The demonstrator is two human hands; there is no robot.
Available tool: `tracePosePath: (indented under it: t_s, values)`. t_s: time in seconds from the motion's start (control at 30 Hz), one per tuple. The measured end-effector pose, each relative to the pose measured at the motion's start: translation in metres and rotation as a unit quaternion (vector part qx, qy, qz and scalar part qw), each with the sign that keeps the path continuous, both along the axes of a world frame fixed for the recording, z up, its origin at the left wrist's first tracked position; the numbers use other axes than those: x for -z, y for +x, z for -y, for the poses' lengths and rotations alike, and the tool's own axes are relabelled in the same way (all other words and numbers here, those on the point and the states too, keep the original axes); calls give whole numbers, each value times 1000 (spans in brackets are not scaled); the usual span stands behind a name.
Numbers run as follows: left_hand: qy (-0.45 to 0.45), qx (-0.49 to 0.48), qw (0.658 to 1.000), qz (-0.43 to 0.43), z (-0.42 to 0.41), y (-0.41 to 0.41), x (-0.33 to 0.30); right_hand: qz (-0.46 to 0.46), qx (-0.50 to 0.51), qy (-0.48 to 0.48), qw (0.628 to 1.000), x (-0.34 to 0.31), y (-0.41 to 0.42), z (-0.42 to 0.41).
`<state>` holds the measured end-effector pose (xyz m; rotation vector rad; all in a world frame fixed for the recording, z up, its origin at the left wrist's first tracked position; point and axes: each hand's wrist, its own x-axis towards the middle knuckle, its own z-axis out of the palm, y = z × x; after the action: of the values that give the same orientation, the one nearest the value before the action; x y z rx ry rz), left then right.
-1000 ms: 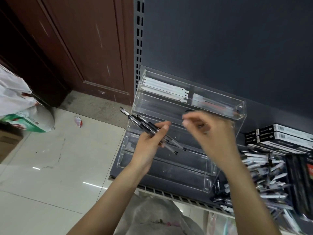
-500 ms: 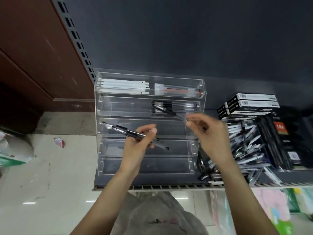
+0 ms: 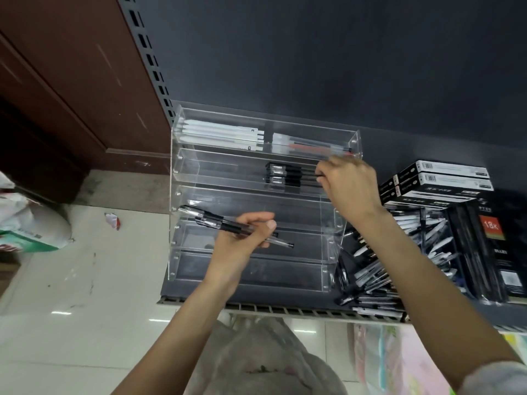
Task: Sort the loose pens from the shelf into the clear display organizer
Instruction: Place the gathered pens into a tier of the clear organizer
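I see my left hand [image 3: 242,240] curled around a small bundle of black-capped pens [image 3: 228,225], thumb laid over them; the bundle lies slanted in front of the middle tiers of the clear display organizer [image 3: 176,212], caps toward the shelf's left edge, tips toward the right. My right hand [image 3: 349,185] reaches into the second tier from the top, fingers bent together at the tip end of the black pens [image 3: 288,178] lying there; it looks like it is pinching one of them, though the fingertips cover the contact and I can't be sure.

The organizer stands on the dark shelf [image 3: 285,307] at its left end, stepped back in tiers toward the shelf's rear panel. Its top tier holds white pens [image 3: 219,134] on the left and clear pens with red inside [image 3: 313,146] on the right. The tiers below the second show nothing I can make out inside them.

Just beside the organizer's right wall, toward the shelf's front edge, lies the pile of loose pens [image 3: 379,269], black and white ones crossing each other. Behind that pile, toward the rear right of the shelf, sit stacked black-and-white boxes [image 3: 445,178], and at the right edge a dark packet marked 18K [image 3: 496,246]. Left of the shelf is pale tiled floor [image 3: 85,309] with a white bag [image 3: 25,223] on it.
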<state>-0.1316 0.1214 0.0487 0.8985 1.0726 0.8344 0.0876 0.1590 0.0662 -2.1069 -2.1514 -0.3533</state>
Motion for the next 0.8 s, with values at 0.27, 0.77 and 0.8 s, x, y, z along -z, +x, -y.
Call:
tracePosePath:
  t_s: [0.27, 0.77, 0.8]
  values:
    - [-21, -7, 1000, 16, -2, 6, 1, 6, 28, -74, 997, -6, -5, -1]
    - [8, 60, 996, 65, -3, 13, -3, -539, -39, -211, 815, -32, -48, 66]
    - [4, 58, 996, 70, -3, 12, -4, -547, -43, -223, 806, -31, -46, 67]
